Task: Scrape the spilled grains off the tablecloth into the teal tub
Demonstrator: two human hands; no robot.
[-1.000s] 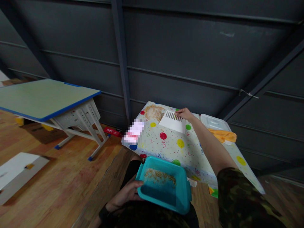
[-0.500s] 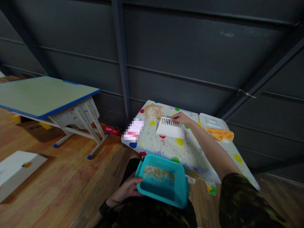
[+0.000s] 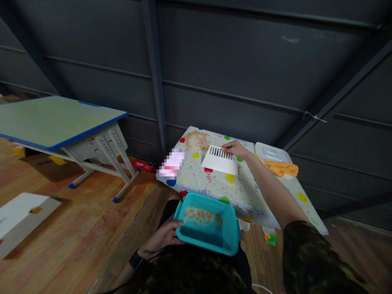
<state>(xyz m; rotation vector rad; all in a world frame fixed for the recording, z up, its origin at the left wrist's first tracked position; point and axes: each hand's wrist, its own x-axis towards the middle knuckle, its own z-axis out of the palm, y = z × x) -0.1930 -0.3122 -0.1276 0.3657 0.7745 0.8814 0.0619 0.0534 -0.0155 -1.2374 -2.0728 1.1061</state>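
In my lap rests a teal plastic bin, tilted a little, with pale grains and tan pellets on its bottom. My left hand grips its left rim, thumb over the edge. My right hand is closed on the slotted edge of a white plastic scraper-like plate, which is just over or on the patterned tablecloth; contact cannot be told. Beyond the plate, to its left, a patch of spilled grains and pellets lies on the cloth.
A white lid and an orange cloth lie at the table's right. A blurred-out flat item is at its left edge. Another desk stands left, and a white box is on the floor. A dark panelled wall rises behind.
The view has shifted slightly, so the bin and table sit a bit higher in it. Both hands keep their holds; the white plate has hardly moved on the table.
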